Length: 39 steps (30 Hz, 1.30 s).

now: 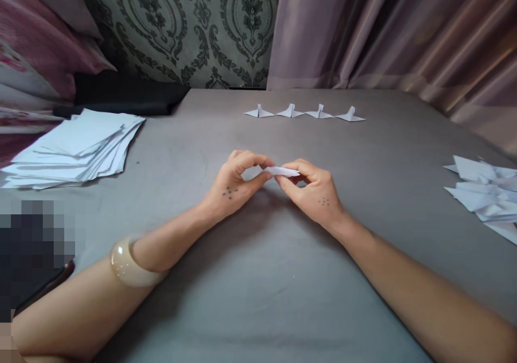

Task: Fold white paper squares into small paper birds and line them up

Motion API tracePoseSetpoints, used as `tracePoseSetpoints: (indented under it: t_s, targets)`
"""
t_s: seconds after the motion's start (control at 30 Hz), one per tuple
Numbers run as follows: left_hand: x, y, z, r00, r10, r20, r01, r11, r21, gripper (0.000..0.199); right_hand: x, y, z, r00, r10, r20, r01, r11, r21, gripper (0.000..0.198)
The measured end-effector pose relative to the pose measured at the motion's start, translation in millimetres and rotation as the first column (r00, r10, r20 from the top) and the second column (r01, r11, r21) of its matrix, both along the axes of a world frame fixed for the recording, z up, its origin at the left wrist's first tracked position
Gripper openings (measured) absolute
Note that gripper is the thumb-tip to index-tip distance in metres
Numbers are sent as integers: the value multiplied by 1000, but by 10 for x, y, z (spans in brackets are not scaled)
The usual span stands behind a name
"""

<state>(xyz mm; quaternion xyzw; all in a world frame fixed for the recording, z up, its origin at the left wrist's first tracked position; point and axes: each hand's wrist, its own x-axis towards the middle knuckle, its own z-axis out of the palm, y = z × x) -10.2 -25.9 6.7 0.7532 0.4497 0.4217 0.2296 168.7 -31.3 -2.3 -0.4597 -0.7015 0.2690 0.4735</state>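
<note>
Your left forearm (68, 320), ringed by a pale bangle (125, 263), and your right forearm (424, 293) lie nearest the camera; both run from the near edge toward the middle of the grey tabletop (258, 309), where a small folded paper (286, 172) sits between your hands. Neither hand is clearly nearer, since both touch it; the fingers of your left hand (230, 185) pinch its left end, thumb on the near side and forefinger on the far side; the fingers of your right hand (317, 190) grasp it just beside them, thumb near and forefinger far, with your two sets of fingertips almost meeting. From your left fingertips the paper lies to the right; its long axis runs left to right, across the scene rather than toward you, dipping slightly to the near side at the right; its right end narrows and points into the hollow of your right hand; its left end is covered by your fingertips, so its shape cannot be told. Your hands cast a shadow on the tabletop; they seem lifted above it. On the far side four white paper figures (291, 112) stand in a row; a stack of sheets (84, 139) lies far left, and a paper heap (488, 188) at the right, both well apart from your fingers.
</note>
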Motion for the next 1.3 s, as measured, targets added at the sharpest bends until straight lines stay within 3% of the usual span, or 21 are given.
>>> tracePoseSetpoints:
  t_s: [0.1,0.2,0.33,0.43,0.5,0.67,0.8,1.13,1.3]
  targets:
    - [-8,-1,-11,997,19,-74,-11,994,109,3,18,17,-6,999,29,45,-34,993,109,3]
    - [-24,9,-32,983,34,-181,13,968,251,8,58,32,-35,993,17,115,-38,982,184,7]
    - [-55,29,-69,882,105,-459,97,913,396,18,96,-4,-49,899,-81,430,-56,953,297,22]
    - [-67,32,-80,763,30,-646,220,927,303,23,92,-49,-44,765,-58,641,-136,959,248,28]
    - [-67,22,-66,725,-47,-687,249,948,197,23,89,-61,-54,757,20,653,-171,971,168,28]
    - [-68,-13,22,774,-146,-616,189,982,4,25,131,-19,-70,874,151,462,-146,988,-47,30]
    - [-102,10,59,831,-220,-511,201,975,-93,22,199,48,-11,886,266,379,-206,960,-190,27]
    - [-159,73,57,858,-282,-430,249,959,-131,15,295,179,10,891,349,290,-267,920,-287,14]
    - [-118,62,59,896,-226,-383,168,969,-181,17,277,180,31,903,307,301,-220,931,-291,13]
